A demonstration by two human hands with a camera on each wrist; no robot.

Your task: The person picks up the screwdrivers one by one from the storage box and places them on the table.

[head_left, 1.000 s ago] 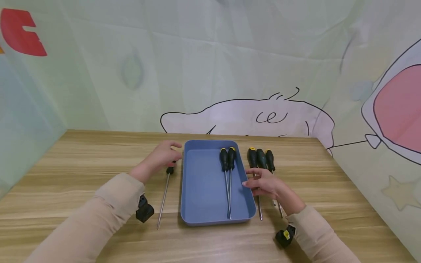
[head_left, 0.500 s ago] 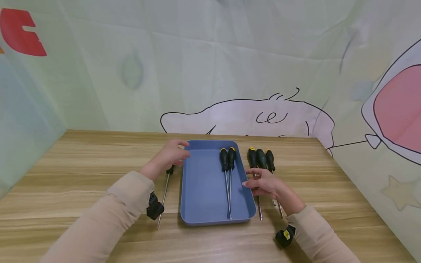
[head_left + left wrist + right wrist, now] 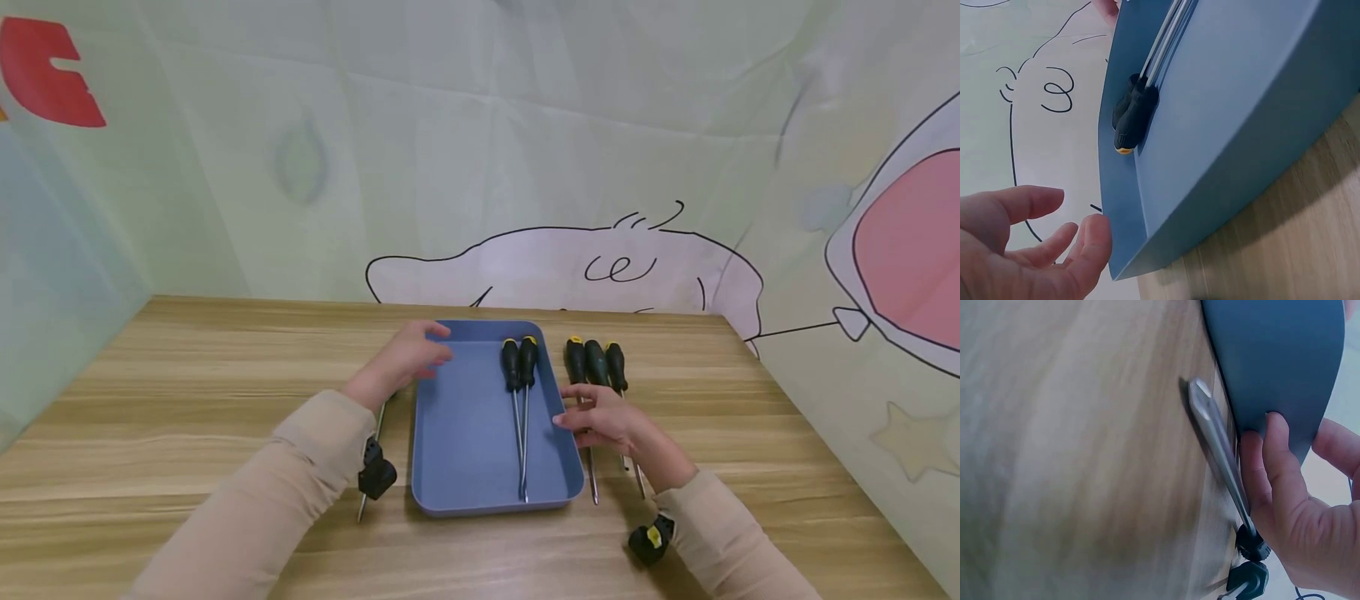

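A blue rectangular tray [image 3: 465,442] lies on the table with two black-handled screwdrivers [image 3: 511,367] side by side in its right half. My left hand [image 3: 405,358] hovers over the tray's far left edge, fingers loosely bent and holding nothing; the left wrist view shows this hand [image 3: 1041,250] apart from the tray wall. My right hand [image 3: 607,421] grips the tray's right rim. In the right wrist view its fingertips [image 3: 1275,428] press the outer wall, with the thumb across the rim. Left of the tray lies another screwdriver [image 3: 363,507], its handle hidden by my left hand.
To the right of the tray, three screwdrivers [image 3: 596,362] lie side by side, partly under my right hand. A printed cloth [image 3: 487,167] hangs behind the wooden table [image 3: 225,367]. Each wrist carries a small black camera [image 3: 377,475].
My left hand has moved right, from above the left screwdriver's handle to over the tray's far left edge. The right hand and the tray have stayed in place.
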